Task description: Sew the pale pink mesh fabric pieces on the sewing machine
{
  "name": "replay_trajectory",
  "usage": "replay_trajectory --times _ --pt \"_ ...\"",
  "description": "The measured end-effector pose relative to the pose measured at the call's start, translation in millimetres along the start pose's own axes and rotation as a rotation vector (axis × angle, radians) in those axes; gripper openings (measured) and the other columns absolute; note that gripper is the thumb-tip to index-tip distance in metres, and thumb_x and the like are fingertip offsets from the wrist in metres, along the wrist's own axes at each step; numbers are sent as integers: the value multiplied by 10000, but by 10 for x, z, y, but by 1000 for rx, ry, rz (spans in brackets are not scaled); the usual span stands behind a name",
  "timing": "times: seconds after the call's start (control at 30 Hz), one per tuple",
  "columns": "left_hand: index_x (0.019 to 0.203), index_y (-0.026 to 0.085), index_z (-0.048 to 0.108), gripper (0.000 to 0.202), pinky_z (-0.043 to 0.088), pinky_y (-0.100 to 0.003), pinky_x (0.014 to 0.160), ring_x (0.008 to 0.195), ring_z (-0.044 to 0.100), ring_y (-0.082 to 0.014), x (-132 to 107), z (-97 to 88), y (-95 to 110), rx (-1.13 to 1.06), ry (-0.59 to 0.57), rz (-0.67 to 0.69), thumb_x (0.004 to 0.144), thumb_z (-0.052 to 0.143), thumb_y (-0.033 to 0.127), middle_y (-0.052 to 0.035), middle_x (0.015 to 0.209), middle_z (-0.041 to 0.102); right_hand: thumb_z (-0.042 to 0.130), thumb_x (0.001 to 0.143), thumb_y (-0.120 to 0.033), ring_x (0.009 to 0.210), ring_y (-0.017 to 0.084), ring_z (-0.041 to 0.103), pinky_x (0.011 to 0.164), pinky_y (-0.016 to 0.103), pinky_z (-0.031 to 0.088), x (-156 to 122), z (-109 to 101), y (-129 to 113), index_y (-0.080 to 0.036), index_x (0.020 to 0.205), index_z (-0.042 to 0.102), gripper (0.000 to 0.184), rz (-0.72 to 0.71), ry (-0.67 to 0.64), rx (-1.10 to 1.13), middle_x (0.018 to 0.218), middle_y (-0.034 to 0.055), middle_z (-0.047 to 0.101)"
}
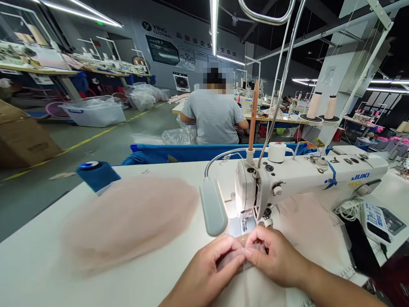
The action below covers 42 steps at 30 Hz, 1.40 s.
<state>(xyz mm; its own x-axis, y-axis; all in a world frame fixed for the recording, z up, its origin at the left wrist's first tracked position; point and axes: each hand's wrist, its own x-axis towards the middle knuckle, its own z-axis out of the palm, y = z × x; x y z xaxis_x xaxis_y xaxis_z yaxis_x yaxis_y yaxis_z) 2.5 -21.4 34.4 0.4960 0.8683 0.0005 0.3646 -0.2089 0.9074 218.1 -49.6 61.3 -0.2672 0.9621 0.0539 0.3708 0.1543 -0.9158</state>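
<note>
Both hands meet just in front of the needle area of a white sewing machine [297, 170]. My left hand [220, 260] pinches a piece of sheer pale pink fabric [228, 258] between thumb and fingers. Right beside it, fingertips nearly touching, my right hand [271, 256] pinches the same fabric. The cloth hangs down toward the front edge of the table. Behind the fingers is the metal needle plate [243, 226], lit by a lamp [213, 207]. How the fabric edges lie between the fingertips is partly hidden.
Another sheer pink piece [134, 221] lies on the table at left, near a blue thread cone [98, 175]. More pink fabric [309, 226] is right of the needle. A black phone [359, 243] and a white box [375, 221] lie further right. A person [214, 115] sits ahead.
</note>
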Motion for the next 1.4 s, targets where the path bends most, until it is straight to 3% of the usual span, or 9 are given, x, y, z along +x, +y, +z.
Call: replay_trajectory --times 0.1,0.27,0.37,0.63,0.8,1.03,1.27,1.4 --pt "829 238 677 354 396 -251 554 644 497 -169 -1 3 27 9 39 25 974 598 552 12 799 631 717 892 -248 677 166 479 614 271 351 -8 23 6 -227 873 653 70 14 0 25 728 -40 532" --pt "847 248 705 339 393 -245 556 621 479 -166 -49 6 130 -20 76 10 985 589 535 33 716 607 719 897 -335 782 194 541 705 298 417 -29 38 38 -226 983 678 145 20 33 34 879 4 634" --pt "868 254 740 309 413 -248 563 598 476 -161 -86 12 177 -35 88 0 976 603 508 34 724 643 717 901 -346 794 205 549 715 305 407 -37 32 48 -231 957 678 133 10 42 -16 817 -13 592" --pt "813 258 729 313 451 -253 615 684 596 -190 -22 49 69 45 123 93 962 603 503 16 744 693 669 916 -264 701 166 516 697 294 380 -52 41 46 -240 884 632 54 -124 103 -114 735 -50 541" --pt "816 243 691 293 490 -263 690 729 610 -195 -21 41 96 36 107 39 928 597 497 10 787 690 638 932 -249 699 159 544 718 295 406 -52 69 71 -245 879 607 61 -237 127 -144 768 -45 588" --pt "827 246 619 278 392 -261 629 664 475 -176 5 161 -60 -10 172 -16 865 607 521 53 693 528 606 922 -191 688 153 567 703 280 416 -46 93 73 -251 852 558 104 -355 180 -248 770 -44 616" --pt "723 245 548 307 326 -264 598 633 408 -162 27 176 -59 -59 130 -61 837 615 522 64 641 433 620 894 -159 725 167 622 730 287 443 -59 93 104 -252 853 560 118 -408 200 -282 797 -31 656" --pt "722 245 529 285 455 -283 702 747 569 -198 18 162 -36 -110 139 16 850 625 481 23 749 591 612 912 -159 714 171 622 725 295 447 -65 97 105 -253 841 555 131 -415 203 -288 786 -28 660"
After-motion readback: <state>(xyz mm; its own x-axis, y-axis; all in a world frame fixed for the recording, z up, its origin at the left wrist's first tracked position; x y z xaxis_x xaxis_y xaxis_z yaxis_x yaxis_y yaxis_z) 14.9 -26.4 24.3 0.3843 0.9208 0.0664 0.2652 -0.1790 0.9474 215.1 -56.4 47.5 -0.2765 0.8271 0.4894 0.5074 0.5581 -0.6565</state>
